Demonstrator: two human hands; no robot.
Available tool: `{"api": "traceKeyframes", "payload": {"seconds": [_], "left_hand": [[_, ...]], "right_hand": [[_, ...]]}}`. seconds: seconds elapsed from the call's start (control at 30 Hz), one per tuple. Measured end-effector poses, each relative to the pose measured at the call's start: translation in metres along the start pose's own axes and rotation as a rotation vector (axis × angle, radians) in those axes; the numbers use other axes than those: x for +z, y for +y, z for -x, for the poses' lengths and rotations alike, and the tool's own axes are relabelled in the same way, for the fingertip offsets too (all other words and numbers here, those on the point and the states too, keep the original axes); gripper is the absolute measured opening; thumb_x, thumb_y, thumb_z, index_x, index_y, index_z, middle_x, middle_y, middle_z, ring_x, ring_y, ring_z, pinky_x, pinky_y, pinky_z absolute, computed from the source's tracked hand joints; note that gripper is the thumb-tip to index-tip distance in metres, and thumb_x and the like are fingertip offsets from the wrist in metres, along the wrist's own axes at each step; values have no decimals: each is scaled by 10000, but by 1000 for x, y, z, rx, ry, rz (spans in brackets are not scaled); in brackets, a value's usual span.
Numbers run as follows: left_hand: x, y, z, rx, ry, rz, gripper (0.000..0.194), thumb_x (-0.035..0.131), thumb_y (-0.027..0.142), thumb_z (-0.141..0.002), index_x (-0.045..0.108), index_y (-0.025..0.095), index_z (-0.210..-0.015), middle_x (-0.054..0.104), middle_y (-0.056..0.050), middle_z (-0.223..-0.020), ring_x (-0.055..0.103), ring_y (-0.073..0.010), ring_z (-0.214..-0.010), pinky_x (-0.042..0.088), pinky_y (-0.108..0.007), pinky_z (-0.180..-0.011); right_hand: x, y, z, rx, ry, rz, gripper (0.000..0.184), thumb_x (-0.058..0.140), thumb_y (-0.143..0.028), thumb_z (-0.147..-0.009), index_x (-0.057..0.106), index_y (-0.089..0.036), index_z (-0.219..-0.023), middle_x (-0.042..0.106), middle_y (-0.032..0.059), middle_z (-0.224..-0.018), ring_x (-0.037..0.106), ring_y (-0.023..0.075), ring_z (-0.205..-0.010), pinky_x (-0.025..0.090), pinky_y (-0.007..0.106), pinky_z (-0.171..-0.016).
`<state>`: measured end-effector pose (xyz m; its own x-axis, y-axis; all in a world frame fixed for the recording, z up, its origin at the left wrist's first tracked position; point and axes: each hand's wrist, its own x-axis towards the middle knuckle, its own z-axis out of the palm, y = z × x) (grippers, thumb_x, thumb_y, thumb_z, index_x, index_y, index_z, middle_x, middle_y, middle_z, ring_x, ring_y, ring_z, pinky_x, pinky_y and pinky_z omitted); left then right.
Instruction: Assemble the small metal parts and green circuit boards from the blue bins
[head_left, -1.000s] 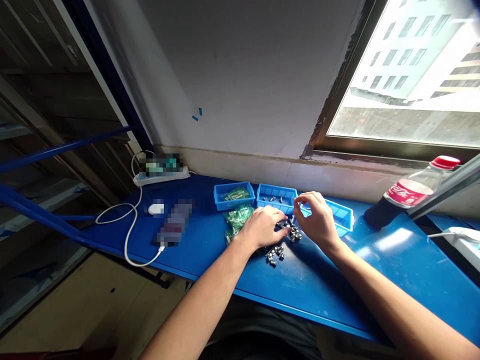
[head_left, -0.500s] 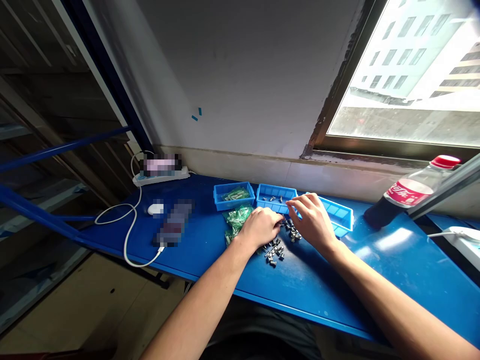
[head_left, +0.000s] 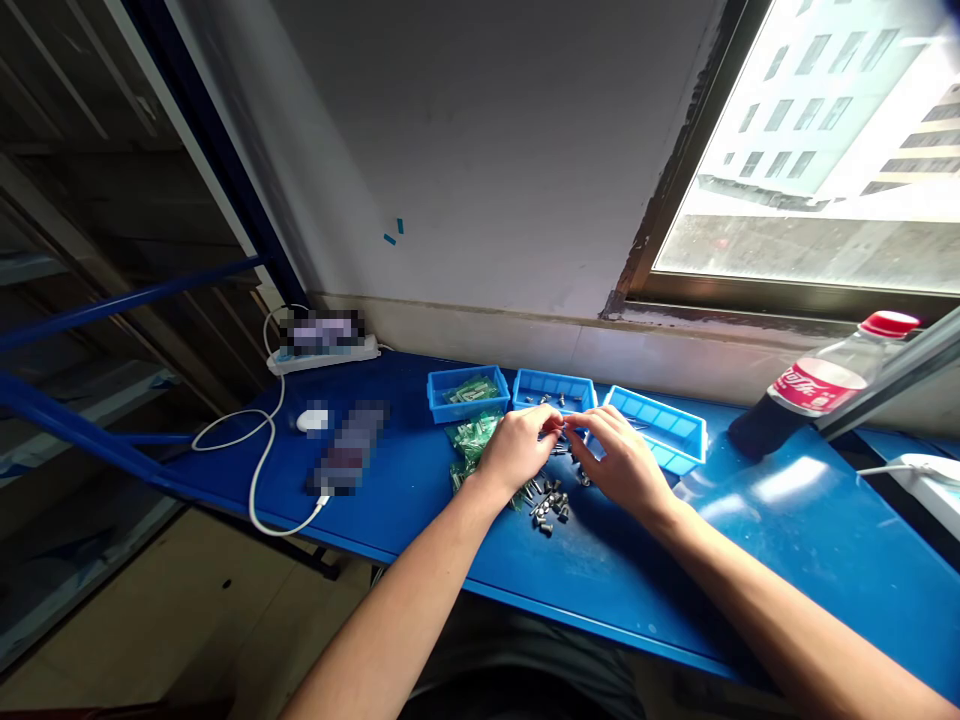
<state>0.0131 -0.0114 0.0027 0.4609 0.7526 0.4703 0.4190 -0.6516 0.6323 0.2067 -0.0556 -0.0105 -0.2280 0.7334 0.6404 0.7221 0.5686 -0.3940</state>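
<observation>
My left hand [head_left: 517, 447] and my right hand [head_left: 621, 458] meet fingertip to fingertip above the desk. Both are closed in a pinch, and whatever small piece lies between the fingertips is too small to make out. Beneath them is a pile of loose metal screws [head_left: 553, 506], partly covered by the hands. Green circuit-board pieces [head_left: 474, 436], which look like small strips, are heaped left of my left hand. Right behind the hands stands a blue bin [head_left: 551, 381] with a few screws in it.
A second blue bin [head_left: 469, 411] with green pieces stands at the left, a third [head_left: 688, 464] at the right. A cola bottle [head_left: 819, 385] leans by the window. Farther left lie a blurred phone-like object [head_left: 352, 440], a white cable [head_left: 255, 500] and a power strip [head_left: 330, 356].
My left hand has lifted off the screw pile. My right hand has come down and left from in front of the right bin, and the fingertips of both hands now meet.
</observation>
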Motion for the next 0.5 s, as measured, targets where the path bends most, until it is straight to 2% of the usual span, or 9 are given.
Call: {"api": "traceKeyframes", "payload": {"seconds": [0.2, 0.37, 0.43, 0.5], "left_hand": [[0, 2, -3, -36, 101, 160, 206, 737, 80, -908, 721, 202, -1073, 816, -27, -1011, 791, -179, -930, 649, -303, -870], [2, 5, -3, -51, 112, 230, 248, 771, 107, -897, 711, 192, -1122, 811, -48, -1045, 792, -178, -916, 664, -303, -838], [2, 7, -3, -63, 105, 268, 272, 788, 152, -901, 709, 190, -1158, 811, -61, -1075, 796, -177, -909, 668, -300, -834], [1, 8, -3, -59, 106, 276, 289, 786, 218, -923, 708, 187, -1199, 809, -80, -1112, 798, -188, -935, 668, -308, -848]], "right_hand": [[1, 0, 1, 81, 10, -62, 150, 593, -325, -1044, 715, -305, -1129, 768, 75, -1049, 718, 294, -980, 600, 480, -886], [5, 3, 3, 97, 4, -65, 82, 614, -260, -993, 667, -284, -1051, 747, 58, -991, 700, 270, -900, 591, 454, -845], [7, 3, 4, 111, 17, -86, 166, 619, -234, -958, 648, -274, -1117, 725, 54, -970, 686, 255, -853, 589, 434, -810], [7, 3, 4, 119, 26, -103, 332, 595, -219, -950, 614, -265, -1279, 699, 49, -952, 669, 245, -823, 584, 426, -799]]}}
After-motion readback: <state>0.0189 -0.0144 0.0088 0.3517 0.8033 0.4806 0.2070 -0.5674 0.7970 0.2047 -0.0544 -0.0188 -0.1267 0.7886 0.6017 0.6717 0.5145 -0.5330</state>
